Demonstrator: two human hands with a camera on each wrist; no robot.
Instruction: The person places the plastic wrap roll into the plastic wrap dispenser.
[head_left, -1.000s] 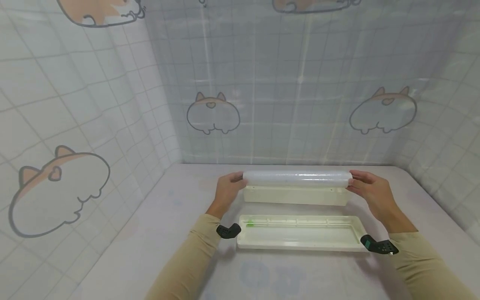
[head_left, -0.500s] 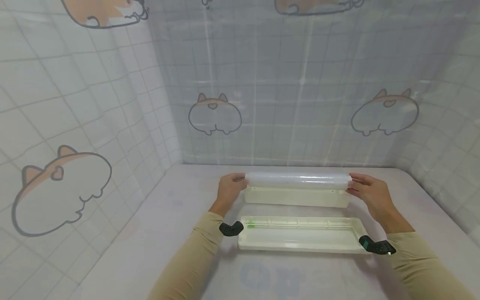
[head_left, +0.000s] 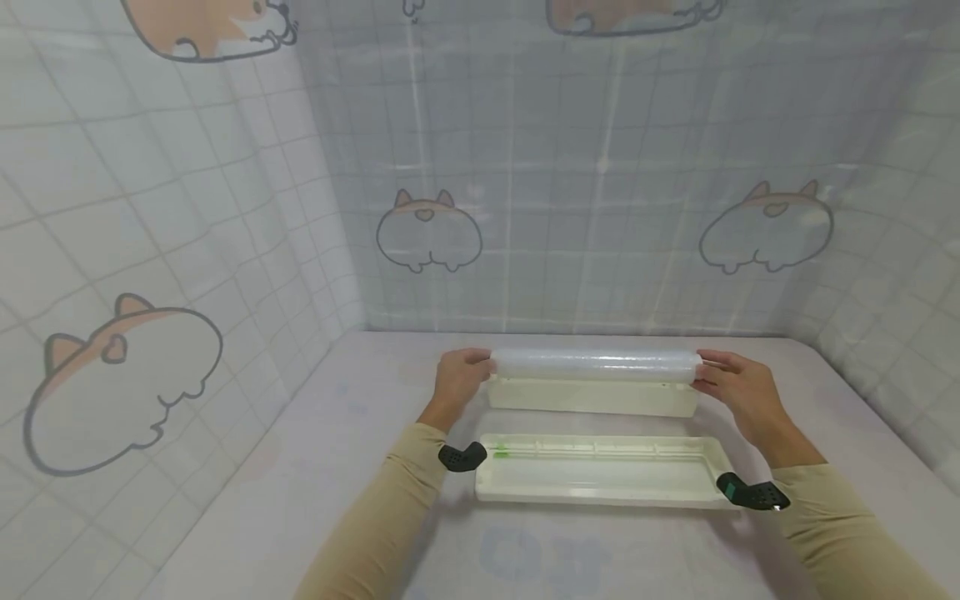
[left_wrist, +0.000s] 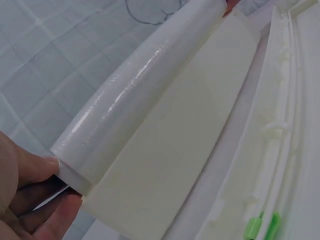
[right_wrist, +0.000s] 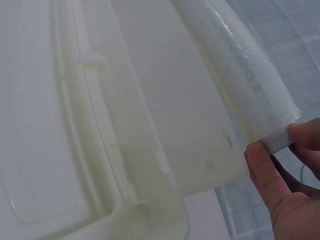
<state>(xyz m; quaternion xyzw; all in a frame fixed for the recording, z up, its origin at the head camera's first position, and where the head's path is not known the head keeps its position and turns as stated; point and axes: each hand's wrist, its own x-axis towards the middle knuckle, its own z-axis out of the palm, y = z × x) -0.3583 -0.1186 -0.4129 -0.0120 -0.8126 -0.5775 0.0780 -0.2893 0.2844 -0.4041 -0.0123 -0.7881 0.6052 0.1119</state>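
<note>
A shiny roll of plastic wrap lies crosswise at the top of a long cream box. My left hand pinches the roll's left end, and my right hand holds the right end. In the left wrist view, thumb and fingers meet the core end beside the box corner. The right wrist view has the fingers around the other core end, close to the box. Whether the roll rests in the box or just above it, I cannot tell.
Nearer to me lies a shallow cream lid, inner side up, with a rail along its far edge. A small green slider sits on that rail at the left. Printed sheeting hangs behind the pale tabletop.
The roll sits slightly lower in the head view, with both hands still at its ends. The view itself has shifted a little. Box and lid stay in place.
</note>
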